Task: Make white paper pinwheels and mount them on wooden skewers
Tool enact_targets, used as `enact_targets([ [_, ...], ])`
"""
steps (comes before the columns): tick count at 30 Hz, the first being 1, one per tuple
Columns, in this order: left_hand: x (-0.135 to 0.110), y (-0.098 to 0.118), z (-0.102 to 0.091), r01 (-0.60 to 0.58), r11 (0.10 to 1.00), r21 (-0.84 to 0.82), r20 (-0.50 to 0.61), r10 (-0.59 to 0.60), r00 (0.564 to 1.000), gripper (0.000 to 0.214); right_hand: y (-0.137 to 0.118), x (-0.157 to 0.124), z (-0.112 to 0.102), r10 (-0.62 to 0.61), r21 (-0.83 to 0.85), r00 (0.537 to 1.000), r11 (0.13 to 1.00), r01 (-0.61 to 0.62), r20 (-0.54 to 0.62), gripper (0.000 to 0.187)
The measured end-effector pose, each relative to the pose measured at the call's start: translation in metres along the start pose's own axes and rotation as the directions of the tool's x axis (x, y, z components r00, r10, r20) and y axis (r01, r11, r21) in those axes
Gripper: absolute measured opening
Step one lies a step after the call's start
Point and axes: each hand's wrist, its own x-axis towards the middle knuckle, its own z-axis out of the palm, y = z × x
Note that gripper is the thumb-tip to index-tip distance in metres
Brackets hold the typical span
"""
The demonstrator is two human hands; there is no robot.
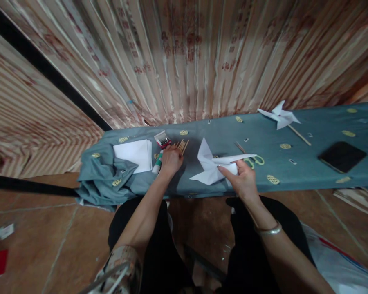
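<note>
My right hand holds a white paper pinwheel above the cloth, with its thumb pressed on the paper near the middle. The pinwheel's blades point left, up and right, and no stick shows on it. Over at the left, my left hand is closed at a bundle of thin wooden sticks. Its fingertips are partly hidden, so what it grips is unclear. Just beyond it stands an open small red box with shiny bits inside. A glue stick lies beside that hand.
White paper sheets lie at the left on the blue-green cloth. Green-handled scissors are partly behind the right hand. Farther right are a finished-looking pinwheel on a stick and a dark flat object. A curtain hangs behind.
</note>
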Motion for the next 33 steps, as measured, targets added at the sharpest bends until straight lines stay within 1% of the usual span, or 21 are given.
enact_targets([
  [5, 0.0, 0.001, 0.0, -0.002, 1.0, 0.0, -0.007, 0.002, 1.0, 0.019, -0.005, -0.005, 0.001, -0.058, -0.083, 0.998, 0.995, 0.057, -0.006, 0.031],
  [7, 0.0, 0.001, 0.001, -0.003, 0.999, -0.034, -0.013, 0.002, 1.0, 0.019, -0.006, -0.006, 0.0, -0.082, -0.12, 0.997, 0.99, 0.08, -0.01, 0.031],
  [9, 0.001, 0.0, 0.001, 0.015, 0.991, -0.13, -0.033, -0.02, 0.999, 0.016, -0.006, -0.007, -0.001, -0.104, -0.153, 0.994, 0.983, 0.099, -0.02, 0.034],
  [11, 0.001, 0.0, 0.001, 0.055, 0.959, -0.276, -0.053, -0.073, 0.996, 0.013, -0.006, -0.008, -0.002, -0.121, -0.174, 0.992, 0.978, 0.114, -0.026, 0.036],
  [13, 0.0, 0.002, -0.002, 0.105, 0.889, -0.446, -0.055, -0.145, 0.988, 0.01, -0.008, -0.008, -0.003, -0.139, -0.19, 0.99, 0.973, 0.132, -0.027, 0.035],
  [15, -0.003, 0.008, -0.005, 0.135, 0.776, -0.616, -0.037, -0.199, 0.979, 0.007, -0.012, -0.01, -0.004, -0.162, -0.214, 0.986, 0.965, 0.151, -0.036, 0.032],
  [17, -0.008, 0.016, -0.01, 0.124, 0.621, -0.774, -0.006, -0.202, 0.979, 0.006, -0.018, -0.012, -0.005, -0.194, -0.262, 0.98, 0.95, 0.173, -0.055, 0.03],
  [18, -0.012, 0.022, -0.012, 0.121, 0.519, -0.846, 0.03, -0.181, 0.983, 0.009, -0.022, -0.013, -0.005, -0.222, -0.296, 0.973, 0.935, 0.194, -0.066, 0.029],
  [20, -0.019, 0.032, -0.016, 0.164, 0.298, -0.94, 0.128, -0.139, 0.982, 0.018, -0.028, -0.016, -0.006, -0.324, -0.374, 0.943, 0.886, 0.275, -0.072, 0.024],
  [21, -0.023, 0.037, -0.017, 0.196, 0.206, -0.959, 0.173, -0.124, 0.977, 0.021, -0.03, -0.017, -0.007, -0.394, -0.412, 0.917, 0.847, 0.335, -0.065, 0.02],
  [23, -0.03, 0.046, -0.02, 0.276, 0.069, -0.959, 0.269, -0.099, 0.958, 0.028, -0.033, -0.019, -0.009, -0.542, -0.473, 0.839, 0.749, 0.465, -0.034, 0.014],
  [24, -0.033, 0.049, -0.021, 0.314, 0.029, -0.949, 0.311, -0.083, 0.947, 0.03, -0.033, -0.019, -0.01, -0.604, -0.495, 0.797, 0.697, 0.519, -0.015, 0.014],
  [25, -0.035, 0.052, -0.022, 0.346, 0.001, -0.938, 0.345, -0.07, 0.936, 0.031, -0.034, -0.019, -0.011, -0.651, -0.514, 0.759, 0.65, 0.559, 0.002, 0.016],
  [27, -0.04, 0.056, -0.025, 0.401, -0.033, -0.915, 0.403, -0.046, 0.914, 0.035, -0.034, -0.02, -0.015, -0.705, -0.547, 0.708, 0.578, 0.606, 0.04, 0.022],
  [30, -0.045, 0.059, -0.025, 0.45, -0.046, -0.892, 0.45, -0.005, 0.893, 0.034, -0.037, -0.021, -0.021, -0.731, -0.57, 0.673, 0.509, 0.646, 0.11, 0.024],
  [33, -0.051, 0.06, -0.021, 0.46, -0.02, -0.888, 0.459, 0.034, 0.888, 0.028, -0.041, -0.023, -0.025, -0.745, -0.582, 0.65, 0.464, 0.668, 0.151, 0.021],
])
